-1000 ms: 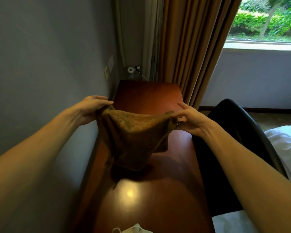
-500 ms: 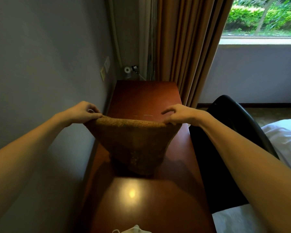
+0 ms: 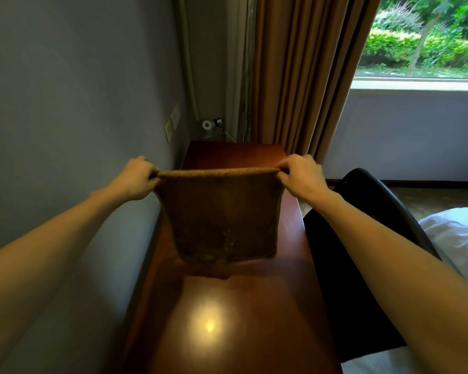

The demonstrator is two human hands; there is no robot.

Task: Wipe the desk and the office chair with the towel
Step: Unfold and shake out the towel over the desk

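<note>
The towel [image 3: 222, 214] is held up in the air, stretched by its upper edge and hanging as a flat brown sheet over the middle of the table [image 3: 254, 319]. Its lower edge is seen close above the wood; whether it touches cannot be told. One upper corner is pinched in the left grip [image 3: 137, 179], with the fingers curled round the cloth, and the other corner is pinched likewise in the right grip [image 3: 301, 175]. The top edge is pulled taut between them.

The table is set lengthwise against the wall [image 3: 65, 103] on the left. The black chair [image 3: 343, 292] is tucked in beside the table's right edge, with a bed [image 3: 457, 233] further right. A curtain [image 3: 295, 76] hangs beyond the table's far end.

The step in hand is judged to be preparation: the towel is opened out, and no wiping appears to have been started on either surface. For the next move, the cloth would need to be lowered, or folded into a pad, and laid flat on the wood. It could then be pressed down and drawn along the surface. The chair would be left for afterwards.
</note>
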